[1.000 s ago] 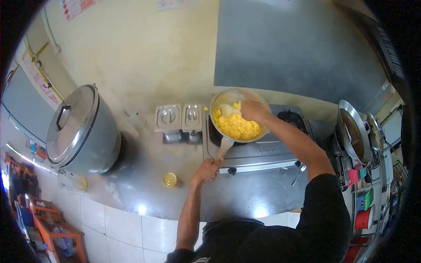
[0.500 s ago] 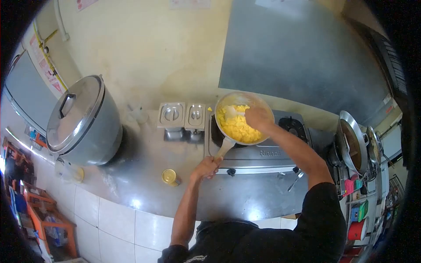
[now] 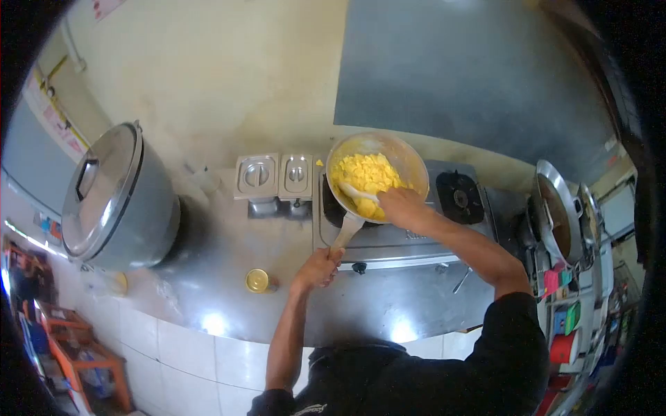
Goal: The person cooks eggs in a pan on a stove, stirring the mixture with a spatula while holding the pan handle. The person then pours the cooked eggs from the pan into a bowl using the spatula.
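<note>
A deep frying pan (image 3: 411, 161) sits over the left burner of the gas stove (image 3: 399, 251). Yellow scrambled egg (image 3: 371, 172) fills much of its base. My left hand (image 3: 318, 269) is closed around the end of the pan's pale handle (image 3: 347, 230). Over the pan's near side, my right hand (image 3: 402, 208) grips a white spatula (image 3: 359, 193), its blade in the egg at the left of the pan. The part of the spatula inside my fist is hidden.
Left of the stove stand two lidded steel containers (image 3: 258, 175) and a gold-topped can (image 3: 257, 281). A large lidded pot (image 3: 121, 197) occupies the counter's left end. To the right is a wide wok (image 3: 555, 208). A spoon (image 3: 462, 281) lies by the stove's front edge.
My right hand has moved from the pan's far right side to its near side, bringing the spatula to the near left. Egg now lies more toward the far side. My left hand keeps the handle.
</note>
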Tool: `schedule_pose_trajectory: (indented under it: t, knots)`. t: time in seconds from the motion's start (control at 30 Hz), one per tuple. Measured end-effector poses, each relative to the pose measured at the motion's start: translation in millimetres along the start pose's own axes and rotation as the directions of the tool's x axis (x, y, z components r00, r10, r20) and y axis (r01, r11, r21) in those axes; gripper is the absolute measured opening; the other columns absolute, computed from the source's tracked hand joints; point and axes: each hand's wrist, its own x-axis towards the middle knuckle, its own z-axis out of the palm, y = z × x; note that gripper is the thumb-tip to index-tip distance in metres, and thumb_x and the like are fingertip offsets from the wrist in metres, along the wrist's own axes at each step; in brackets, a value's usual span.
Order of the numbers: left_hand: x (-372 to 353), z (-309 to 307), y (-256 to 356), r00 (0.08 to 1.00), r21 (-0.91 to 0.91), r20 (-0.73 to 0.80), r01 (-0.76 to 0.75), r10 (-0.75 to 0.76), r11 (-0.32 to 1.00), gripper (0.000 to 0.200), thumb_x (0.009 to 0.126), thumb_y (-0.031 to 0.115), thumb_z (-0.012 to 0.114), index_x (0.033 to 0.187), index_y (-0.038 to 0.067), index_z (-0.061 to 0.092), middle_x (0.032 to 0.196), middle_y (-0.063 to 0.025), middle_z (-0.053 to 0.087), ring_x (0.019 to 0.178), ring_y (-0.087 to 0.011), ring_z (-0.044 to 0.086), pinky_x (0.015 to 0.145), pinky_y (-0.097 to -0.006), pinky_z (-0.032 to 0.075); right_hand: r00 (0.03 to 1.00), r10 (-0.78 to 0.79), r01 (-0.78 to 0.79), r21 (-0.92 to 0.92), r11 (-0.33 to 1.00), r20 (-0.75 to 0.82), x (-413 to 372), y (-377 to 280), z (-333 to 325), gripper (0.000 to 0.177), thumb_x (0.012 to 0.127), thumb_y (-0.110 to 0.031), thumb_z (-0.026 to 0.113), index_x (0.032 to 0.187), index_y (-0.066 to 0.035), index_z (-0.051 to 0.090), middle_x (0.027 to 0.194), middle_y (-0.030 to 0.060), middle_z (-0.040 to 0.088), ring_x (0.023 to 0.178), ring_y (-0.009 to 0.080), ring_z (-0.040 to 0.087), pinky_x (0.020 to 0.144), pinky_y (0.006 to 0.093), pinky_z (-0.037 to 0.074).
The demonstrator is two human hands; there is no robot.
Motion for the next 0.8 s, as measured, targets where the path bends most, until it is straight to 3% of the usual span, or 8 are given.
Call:
schedule_pose_trajectory:
  t: [0.13, 0.3, 0.43, 0.5, 0.6, 0.63, 0.73, 0.8]
  knots:
    - [-3, 6, -1, 1.0, -0.034, -0.018, -0.015, 0.014, 0.999, 0.042, 0.095, 0.043, 0.051, 0.077, 0.005, 0.048, 0.058, 0.0003, 0.043, 0.038, -0.0088, 0.037, 0.034, -0.0258, 0.03, 0.985, 0.147, -0.136, 0.113, 0.984, -0.093, 33, -15, 23, 0.017, 0.083, -0.009, 0.053, 0.086, 0.001, 0.066, 0.081, 0.0215, 0.066, 0.076, 0.0348, 0.067, 0.066, 0.0445, 0.054]
    - [-9, 8, 4, 1.0, -0.042, -0.018, -0.006, 0.005, 0.999, 0.041, 0.095, 0.043, 0.051, 0.077, 0.006, 0.048, 0.055, 0.0011, 0.041, 0.038, -0.0083, 0.036, 0.034, -0.0253, 0.03, 0.953, 0.277, -0.285, -0.056, 0.957, -0.118, 49, 15, 9, 0.02, 0.083, -0.008, 0.051, 0.091, 0.0, 0.068, 0.083, 0.0204, 0.067, 0.077, 0.0329, 0.068, 0.066, 0.0449, 0.054]
    - [-7, 7, 5, 1.0, -0.057, -0.011, -0.012, 0.011, 0.998, 0.041, 0.095, 0.044, 0.051, 0.077, 0.007, 0.048, 0.054, 0.0017, 0.04, 0.038, -0.0081, 0.037, 0.034, -0.0249, 0.03, 0.945, 0.203, -0.232, -0.088, 0.969, -0.258, 8, 64, -42, 0.015, 0.08, -0.01, 0.057, 0.088, -0.009, 0.07, 0.081, 0.0143, 0.067, 0.082, 0.0315, 0.067, 0.073, 0.0448, 0.053]
    - [-7, 6, 3, 1.0, -0.067, 0.003, -0.013, 0.013, 0.998, 0.042, 0.095, 0.044, 0.051, 0.076, 0.007, 0.048, 0.054, 0.0018, 0.041, 0.038, -0.008, 0.037, 0.034, -0.0249, 0.03, 0.996, 0.055, -0.073, -0.291, 0.954, -0.069, -31, 72, -90, 0.015, 0.081, -0.013, 0.059, 0.086, -0.006, 0.072, 0.083, 0.0163, 0.069, 0.079, 0.0322, 0.068, 0.072, 0.0452, 0.054]
    - [-7, 6, 1, 1.0, -0.075, 0.008, -0.022, 0.023, 0.997, 0.042, 0.095, 0.044, 0.051, 0.075, 0.007, 0.048, 0.055, 0.002, 0.041, 0.038, -0.0079, 0.038, 0.035, -0.0248, 0.031, 0.978, 0.107, -0.042, -0.339, 0.94, 0.177, -64, 74, -109, 0.015, 0.079, -0.013, 0.061, 0.086, -0.004, 0.071, 0.082, 0.0171, 0.068, 0.08, 0.0327, 0.068, 0.072, 0.0441, 0.054]
    - [-5, 6, 2, 1.0, -0.082, 0.005, -0.022, 0.023, 0.996, 0.042, 0.095, 0.044, 0.051, 0.075, 0.007, 0.048, 0.055, 0.0021, 0.041, 0.038, -0.0079, 0.038, 0.035, -0.0247, 0.031, 0.978, 0.107, -0.04, -0.341, 0.939, 0.179, -67, 79, -99, 0.015, 0.079, -0.013, 0.061, 0.086, -0.004, 0.071, 0.082, 0.0171, 0.068, 0.08, 0.0327, 0.068, 0.072, 0.0441, 0.054]
    - [-4, 6, 3, 1.0, -0.038, -0.006, 0.011, -0.011, 0.999, 0.042, 0.095, 0.043, 0.052, 0.075, 0.007, 0.047, 0.055, 0.0022, 0.041, 0.039, -0.0078, 0.038, 0.035, -0.0249, 0.031, 0.942, 0.146, -0.049, -0.306, 0.951, 0.302, -66, 91, -45, 0.014, 0.078, -0.013, 0.062, 0.089, -0.008, 0.068, 0.086, 0.0154, 0.064, 0.081, 0.0348, 0.064, 0.072, 0.0458, 0.052]
    - [-5, 6, 6, 1.0, -0.038, -0.002, 0.028, -0.028, 0.999, 0.042, 0.095, 0.043, 0.051, 0.075, 0.007, 0.048, 0.056, 0.0022, 0.041, 0.039, -0.0076, 0.038, 0.035, -0.0247, 0.031, 0.981, 0.068, -0.073, 0.017, 0.997, 0.179, -63, 91, -19, 0.019, 0.079, -0.012, 0.062, 0.096, -0.007, 0.065, 0.092, 0.0157, 0.063, 0.083, 0.0358, 0.064, 0.073, 0.0469, 0.052]
